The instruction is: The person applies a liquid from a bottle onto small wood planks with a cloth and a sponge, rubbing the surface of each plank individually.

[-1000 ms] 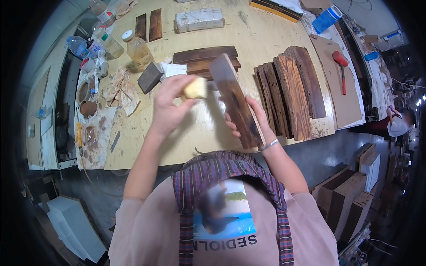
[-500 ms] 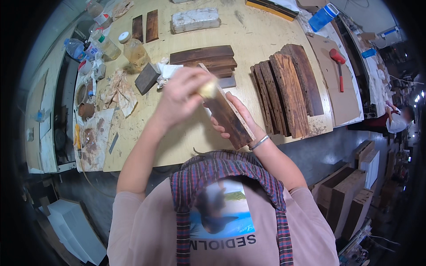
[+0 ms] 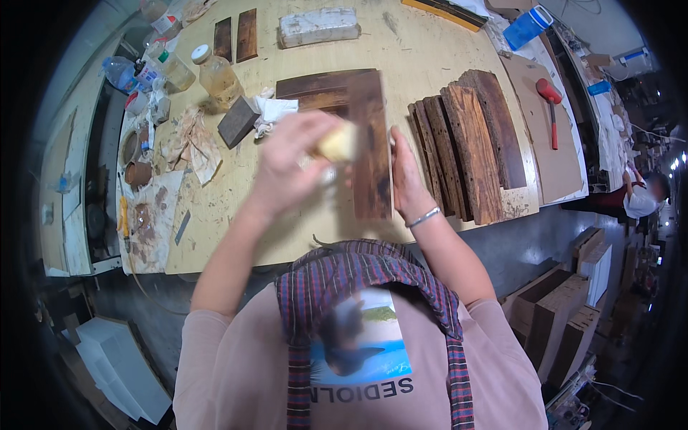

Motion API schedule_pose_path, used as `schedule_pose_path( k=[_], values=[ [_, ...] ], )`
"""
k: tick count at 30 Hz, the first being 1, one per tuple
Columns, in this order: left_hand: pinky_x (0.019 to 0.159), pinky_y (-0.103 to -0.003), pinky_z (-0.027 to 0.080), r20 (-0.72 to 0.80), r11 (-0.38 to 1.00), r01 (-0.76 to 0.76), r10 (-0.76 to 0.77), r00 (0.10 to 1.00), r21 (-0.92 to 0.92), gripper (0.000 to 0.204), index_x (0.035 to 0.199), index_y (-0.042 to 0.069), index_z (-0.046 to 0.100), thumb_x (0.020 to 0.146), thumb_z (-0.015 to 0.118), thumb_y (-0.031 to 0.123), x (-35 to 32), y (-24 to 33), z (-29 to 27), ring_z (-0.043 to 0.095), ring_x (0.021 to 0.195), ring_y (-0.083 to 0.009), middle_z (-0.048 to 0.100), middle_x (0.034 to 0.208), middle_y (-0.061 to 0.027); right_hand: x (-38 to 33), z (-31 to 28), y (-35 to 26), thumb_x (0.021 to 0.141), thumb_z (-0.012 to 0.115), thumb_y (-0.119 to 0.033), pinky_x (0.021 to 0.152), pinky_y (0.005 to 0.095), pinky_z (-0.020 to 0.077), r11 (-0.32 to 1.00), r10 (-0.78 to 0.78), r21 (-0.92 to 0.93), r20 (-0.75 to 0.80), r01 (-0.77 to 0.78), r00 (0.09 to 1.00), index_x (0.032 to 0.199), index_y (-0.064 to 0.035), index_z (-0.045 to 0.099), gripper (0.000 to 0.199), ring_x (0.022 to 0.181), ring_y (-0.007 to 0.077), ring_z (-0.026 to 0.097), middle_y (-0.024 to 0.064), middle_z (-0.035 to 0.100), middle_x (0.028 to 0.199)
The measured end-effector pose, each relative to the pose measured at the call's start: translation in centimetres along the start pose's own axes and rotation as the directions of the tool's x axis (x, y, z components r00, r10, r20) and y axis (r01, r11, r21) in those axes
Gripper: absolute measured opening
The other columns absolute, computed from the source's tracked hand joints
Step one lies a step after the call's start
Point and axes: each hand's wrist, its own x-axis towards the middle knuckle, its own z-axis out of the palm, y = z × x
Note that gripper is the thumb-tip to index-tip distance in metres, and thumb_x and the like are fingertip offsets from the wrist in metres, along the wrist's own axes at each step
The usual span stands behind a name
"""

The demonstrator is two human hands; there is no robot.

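My right hand (image 3: 407, 175) grips the edge of a dark wooden plank (image 3: 371, 147), held upright above the light workbench (image 3: 430, 50). My left hand (image 3: 290, 165) is blurred and holds a pale yellow pad (image 3: 338, 143) against the plank's left side. Behind the plank lie more dark planks (image 3: 319, 84) flat on the bench. A metal bracelet (image 3: 421, 217) sits on my right wrist.
A row of rough brown boards (image 3: 466, 143) lies to the right. A dark block (image 3: 238, 120), white rag, bottles (image 3: 218, 77) and stained paper sit to the left. A white brick (image 3: 319, 25) lies at the back, a red-handled tool (image 3: 550, 100) far right. Another person (image 3: 641, 197) stands at the right edge.
The plank has swung from tilted to nearly straight up and moved toward the middle. My left hand with the pad has slid from the plank's top down to its left side.
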Motion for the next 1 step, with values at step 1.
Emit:
schedule_pose_path(
  k=[1],
  values=[
    [0.095, -0.041, 0.049, 0.000, 1.000, 0.001, -0.001, 1.000, -0.002, 0.047, 0.114, 0.006, 0.068, 0.068, 0.079, 0.009, -0.01, 0.02, 0.02, 0.062, 0.104, -0.0294, 0.067, 0.112, -0.0140, -0.06, 0.00, 0.00, 0.102, 0.024, -0.052, 0.080, 0.0473, 0.0579, 1.000, 0.000, 0.000, -0.002, 0.000, 1.000, 0.131, 0.0022, 0.045, 0.065, 0.092, 0.0325, 0.066, 0.0230, 0.064, 0.102]
  ],
)
